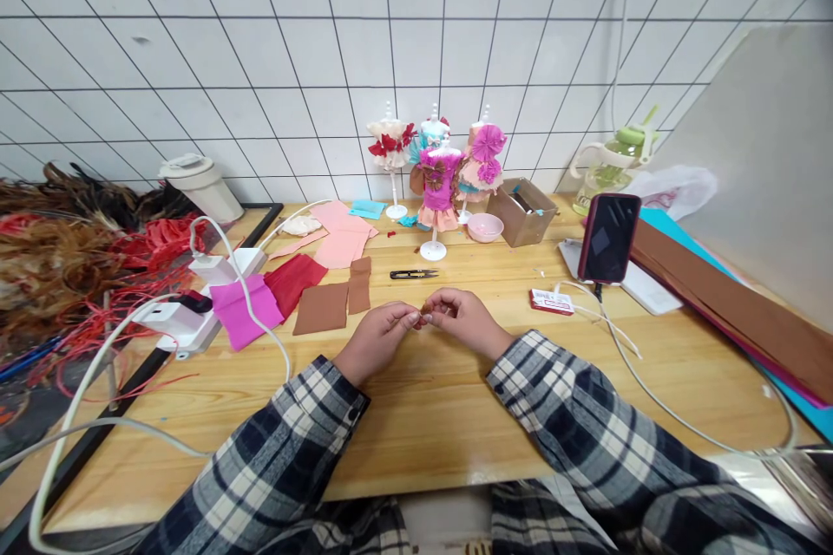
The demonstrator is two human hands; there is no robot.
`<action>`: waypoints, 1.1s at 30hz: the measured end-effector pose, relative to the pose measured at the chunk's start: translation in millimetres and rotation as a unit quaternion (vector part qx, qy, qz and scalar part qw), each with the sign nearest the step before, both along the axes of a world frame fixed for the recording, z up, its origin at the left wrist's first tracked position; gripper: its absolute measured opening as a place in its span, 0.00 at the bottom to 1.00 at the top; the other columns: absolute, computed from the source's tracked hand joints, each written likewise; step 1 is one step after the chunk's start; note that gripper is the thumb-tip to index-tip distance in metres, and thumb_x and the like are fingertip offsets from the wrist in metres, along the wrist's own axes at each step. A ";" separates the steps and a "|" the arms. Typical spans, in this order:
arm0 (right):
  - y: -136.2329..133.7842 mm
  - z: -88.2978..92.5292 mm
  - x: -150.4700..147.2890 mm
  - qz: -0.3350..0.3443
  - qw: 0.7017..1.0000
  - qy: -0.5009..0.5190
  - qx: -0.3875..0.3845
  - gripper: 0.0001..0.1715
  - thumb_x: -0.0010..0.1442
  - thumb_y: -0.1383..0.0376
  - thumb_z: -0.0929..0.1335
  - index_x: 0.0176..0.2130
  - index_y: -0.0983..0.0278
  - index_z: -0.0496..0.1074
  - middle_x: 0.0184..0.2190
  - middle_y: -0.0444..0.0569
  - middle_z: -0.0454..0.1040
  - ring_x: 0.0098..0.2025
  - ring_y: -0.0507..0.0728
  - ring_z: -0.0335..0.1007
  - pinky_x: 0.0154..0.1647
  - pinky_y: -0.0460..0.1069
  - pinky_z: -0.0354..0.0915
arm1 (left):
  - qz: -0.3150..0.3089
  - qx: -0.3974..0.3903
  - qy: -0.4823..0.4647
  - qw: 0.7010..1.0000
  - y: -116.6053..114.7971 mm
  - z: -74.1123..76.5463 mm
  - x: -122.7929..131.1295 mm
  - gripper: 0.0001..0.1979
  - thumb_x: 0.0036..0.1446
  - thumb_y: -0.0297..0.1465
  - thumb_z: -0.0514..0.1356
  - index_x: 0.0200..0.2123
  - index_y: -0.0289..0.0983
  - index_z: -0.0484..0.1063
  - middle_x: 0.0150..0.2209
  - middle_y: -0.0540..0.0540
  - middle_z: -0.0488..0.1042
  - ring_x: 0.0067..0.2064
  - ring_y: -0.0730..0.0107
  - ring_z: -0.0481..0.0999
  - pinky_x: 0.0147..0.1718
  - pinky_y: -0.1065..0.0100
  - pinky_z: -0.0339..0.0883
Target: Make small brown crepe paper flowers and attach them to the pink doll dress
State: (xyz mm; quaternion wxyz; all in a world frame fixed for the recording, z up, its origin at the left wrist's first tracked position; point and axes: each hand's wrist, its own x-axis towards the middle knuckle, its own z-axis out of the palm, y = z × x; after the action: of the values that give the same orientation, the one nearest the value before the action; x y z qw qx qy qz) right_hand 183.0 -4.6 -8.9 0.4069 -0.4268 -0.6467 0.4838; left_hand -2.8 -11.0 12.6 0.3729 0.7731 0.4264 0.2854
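Observation:
My left hand [383, 336] and my right hand [464, 320] meet above the middle of the table, fingertips pinched together. Between them is a small brown piece [426, 310], mostly hidden by the fingers; it looks like crepe paper. Just beyond the hands lie black thread snips [414, 275]. To the left are flat brown paper pieces [321, 309], a red piece [296, 282] and a magenta piece [245, 312]. Behind the snips, a small dress form [440, 186] wears a magenta top with a brown bow and a pink skirt.
More dressed forms [390, 147] stand at the back, near a pink bowl [485, 227] and a cardboard box [522, 212]. A propped phone [610, 238] and cables are on the right, beside stacked paper sheets [735, 299]. A power strip [195, 321] and feathers [71, 260] occupy the left.

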 end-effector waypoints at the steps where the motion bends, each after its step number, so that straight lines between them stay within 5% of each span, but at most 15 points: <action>1: -0.1 -0.5 -0.2 0.010 1.000 0.006 -0.010 0.15 0.49 0.55 0.71 0.31 0.64 0.71 0.24 0.43 0.70 0.25 0.50 0.62 0.26 0.45 0.58 | -0.003 -0.006 0.001 1.000 -0.5 1.7 0.6 0.18 0.60 0.40 0.49 0.28 0.36 0.72 0.30 0.47 0.74 0.34 0.67 0.72 0.39 0.68 0.64; 9: -1.1 -0.1 -1.2 0.018 1.000 0.010 -0.008 0.18 0.48 0.57 0.73 0.36 0.65 0.70 0.23 0.38 0.63 0.21 0.46 0.52 0.22 0.43 0.51 | -0.039 -0.122 -0.063 0.990 2.2 0.4 -4.5 0.19 0.57 0.44 0.53 0.26 0.36 0.73 0.28 0.47 0.74 0.34 0.67 0.71 0.38 0.69 0.64; 14: -2.6 4.1 -1.5 0.075 0.989 0.097 -0.083 0.20 0.47 0.54 0.73 0.34 0.66 0.70 0.25 0.43 0.70 0.27 0.50 0.65 0.29 0.46 0.60 | -0.048 -0.206 -0.149 0.966 1.7 -5.5 -5.0 0.18 0.56 0.43 0.56 0.26 0.34 0.74 0.28 0.45 0.73 0.34 0.66 0.71 0.41 0.65 0.64; 18: -6.0 7.0 -4.3 0.131 0.965 0.175 -0.146 0.21 0.48 0.53 0.73 0.32 0.65 0.67 0.26 0.45 0.73 0.29 0.52 0.70 0.28 0.46 0.60 | -0.067 -0.310 -0.235 0.919 -3.5 -4.0 -1.1 0.16 0.54 0.42 0.58 0.25 0.34 0.72 0.25 0.46 0.70 0.32 0.67 0.69 0.40 0.64 0.63; 27: -7.0 2.6 -4.0 0.107 0.970 0.160 -0.147 0.25 0.45 0.55 0.74 0.40 0.63 0.69 0.24 0.39 0.67 0.19 0.45 0.55 0.18 0.42 0.47 | -0.085 -0.447 -0.286 0.843 -6.2 2.6 -2.0 0.15 0.48 0.41 0.64 0.22 0.34 0.71 0.21 0.47 0.66 0.28 0.69 0.68 0.40 0.61 0.66; 30: -5.6 1.8 -3.2 0.068 0.985 0.110 -0.113 0.20 0.47 0.53 0.73 0.34 0.64 0.68 0.16 0.35 0.59 0.17 0.45 0.48 0.18 0.42 0.43 | -0.014 -0.447 -0.259 0.856 -3.1 -2.7 -2.8 0.16 0.50 0.43 0.62 0.29 0.34 0.73 0.26 0.45 0.72 0.30 0.69 0.72 0.37 0.62 0.68; 33: -4.0 2.3 -4.3 0.019 0.995 0.061 -0.072 0.20 0.45 0.54 0.73 0.31 0.64 0.67 0.15 0.34 0.55 0.18 0.45 0.45 0.18 0.42 0.42 | 0.034 -0.350 -0.218 0.910 0.0 -6.8 -2.2 0.22 0.53 0.48 0.57 0.40 0.35 0.72 0.37 0.40 0.75 0.39 0.63 0.74 0.34 0.65 0.68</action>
State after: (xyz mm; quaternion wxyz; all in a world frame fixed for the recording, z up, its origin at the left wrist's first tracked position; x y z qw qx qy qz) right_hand 178.8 -8.6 -6.6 0.4047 -0.4124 -0.5919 0.5620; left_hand -5.0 -11.0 5.8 0.6934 0.4962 0.4335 0.2917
